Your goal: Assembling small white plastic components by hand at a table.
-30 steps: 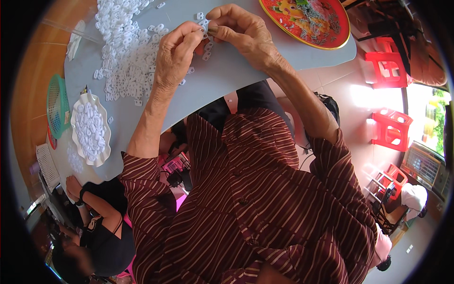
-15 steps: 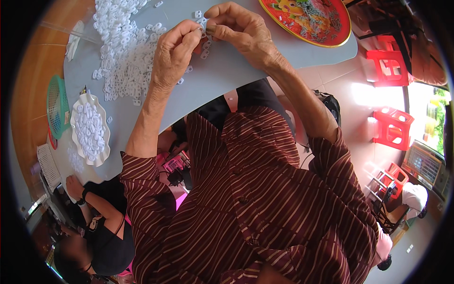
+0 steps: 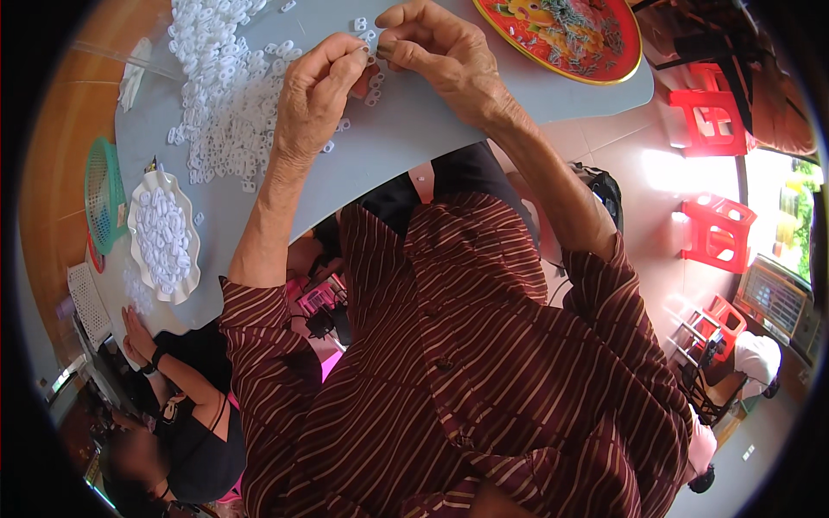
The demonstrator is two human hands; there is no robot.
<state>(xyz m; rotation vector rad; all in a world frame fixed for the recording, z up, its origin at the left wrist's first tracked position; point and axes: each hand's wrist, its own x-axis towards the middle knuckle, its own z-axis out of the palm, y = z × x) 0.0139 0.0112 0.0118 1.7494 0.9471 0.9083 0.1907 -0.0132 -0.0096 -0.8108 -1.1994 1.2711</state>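
Over the grey table, my left hand is closed, thumb and forefinger pinched together. What sits in that pinch is too small to name. Close on its right, my right hand is also bent into a pinch, and its fingertips hide whatever they hold. Several small white plastic pieces with holes lie under and between the hands. A large heap of the same white pieces spreads to the left. To the far right of my hands is a red floral tray with small silvery metal bits on it.
A white scalloped dish full of white pieces stands at the table's left, beside a green mesh basket. Another person sits at the lower left, hands at the table edge. Red stools stand on the floor at right.
My hands have shifted very slightly, both keeping their pinch. The person at the lower left has brought their hands together by the table edge.
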